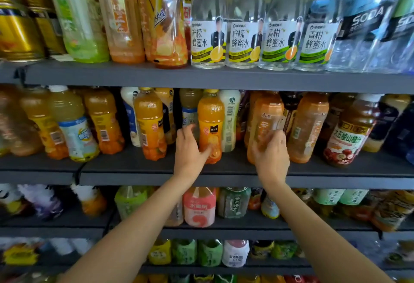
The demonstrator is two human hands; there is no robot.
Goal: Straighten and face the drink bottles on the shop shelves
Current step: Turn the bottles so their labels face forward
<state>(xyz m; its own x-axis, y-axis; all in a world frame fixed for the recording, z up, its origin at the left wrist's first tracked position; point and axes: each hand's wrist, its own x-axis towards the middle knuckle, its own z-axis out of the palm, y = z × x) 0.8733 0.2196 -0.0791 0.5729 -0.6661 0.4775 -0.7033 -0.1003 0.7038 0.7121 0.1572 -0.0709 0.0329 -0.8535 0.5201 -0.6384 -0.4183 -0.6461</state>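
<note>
Near the middle shelf's (224,170) front edge, the left hand (190,150) grips an orange juice bottle (210,123); the right hand (272,155) grips a pale orange drink bottle (265,114).

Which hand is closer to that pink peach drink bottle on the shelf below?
Left. The left hand is up on the shelf above the pink peach bottle, almost straight over it; the right hand is on that same upper shelf, farther right.

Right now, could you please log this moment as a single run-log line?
left hand: grips orange juice bottle | right hand: grips orange tea bottle | both upright on second shelf | stage: facing
</note>
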